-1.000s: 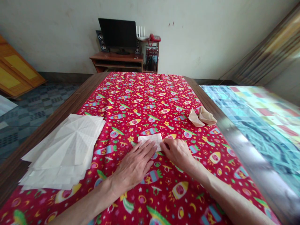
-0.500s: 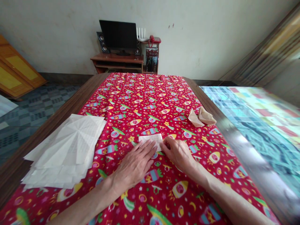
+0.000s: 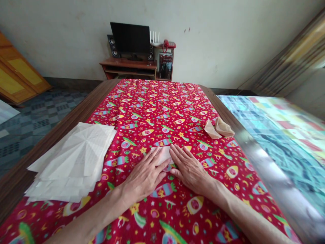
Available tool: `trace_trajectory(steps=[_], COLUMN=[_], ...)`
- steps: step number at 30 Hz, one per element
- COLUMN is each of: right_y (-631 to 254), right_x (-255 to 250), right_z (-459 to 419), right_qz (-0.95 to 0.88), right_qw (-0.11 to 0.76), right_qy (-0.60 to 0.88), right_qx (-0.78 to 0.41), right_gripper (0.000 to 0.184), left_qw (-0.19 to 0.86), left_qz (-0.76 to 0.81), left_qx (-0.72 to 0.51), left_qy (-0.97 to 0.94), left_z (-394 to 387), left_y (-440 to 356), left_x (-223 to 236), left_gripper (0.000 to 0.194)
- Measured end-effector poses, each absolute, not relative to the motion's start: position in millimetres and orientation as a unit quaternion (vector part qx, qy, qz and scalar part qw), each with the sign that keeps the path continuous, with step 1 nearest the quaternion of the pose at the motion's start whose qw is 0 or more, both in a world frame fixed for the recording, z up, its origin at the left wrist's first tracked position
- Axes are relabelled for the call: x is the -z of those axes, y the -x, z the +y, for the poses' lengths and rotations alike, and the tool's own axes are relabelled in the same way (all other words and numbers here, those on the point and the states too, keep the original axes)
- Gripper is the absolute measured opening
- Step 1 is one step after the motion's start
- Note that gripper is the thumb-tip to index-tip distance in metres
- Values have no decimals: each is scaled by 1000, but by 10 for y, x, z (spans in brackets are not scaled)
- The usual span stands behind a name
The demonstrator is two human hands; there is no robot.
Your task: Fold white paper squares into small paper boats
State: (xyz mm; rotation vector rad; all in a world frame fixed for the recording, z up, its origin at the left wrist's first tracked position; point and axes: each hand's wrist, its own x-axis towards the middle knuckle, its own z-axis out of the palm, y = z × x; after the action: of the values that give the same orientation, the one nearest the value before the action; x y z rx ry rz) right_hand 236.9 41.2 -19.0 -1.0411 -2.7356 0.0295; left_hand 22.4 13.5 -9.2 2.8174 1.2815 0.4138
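Note:
A small folded white paper [image 3: 165, 154] lies flat on the red patterned cloth [image 3: 152, 118], partly covered by my fingers. My left hand [image 3: 146, 173] rests flat on its left part, fingers stretched out and thumb reaching along the near edge. On the paper's right end lies my right hand [image 3: 189, 167], also flat, with its fingers extended. To the left sits a stack of creased white paper sheets [image 3: 73, 159]. Two folded paper shapes [image 3: 212, 128] stand farther off on the right side of the cloth.
The cloth covers a table with a dark brown wooden edge [image 3: 93, 91]. Beyond it, a monitor [image 3: 130, 39] with speakers stands on a wooden desk [image 3: 129, 64], beside a red telephone [image 3: 169, 44]. A surface with a blue and checked cover [image 3: 274, 135] adjoins on the right.
My right hand has gone from curled fingers at the paper's right edge to lying flat on it. My left hand has barely moved, staying on the paper.

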Motion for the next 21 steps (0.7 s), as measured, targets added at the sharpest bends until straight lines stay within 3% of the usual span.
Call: trace_trajectory(steps=[6, 21], right_y=[-2416, -2533], right_x=[117, 26], right_z=[441, 112], right_qz=[-930, -935], right_qw=[78, 102], right_qy=[360, 340], right_qx=[-2, -15], right_gripper=[61, 56], left_qw=[3, -39], left_qz=[422, 406], left_qx=[-123, -92], left_qy=[-898, -908], left_z=[118, -138], left_y=[-147, 129], left_x=[94, 70], left_gripper=[43, 46])
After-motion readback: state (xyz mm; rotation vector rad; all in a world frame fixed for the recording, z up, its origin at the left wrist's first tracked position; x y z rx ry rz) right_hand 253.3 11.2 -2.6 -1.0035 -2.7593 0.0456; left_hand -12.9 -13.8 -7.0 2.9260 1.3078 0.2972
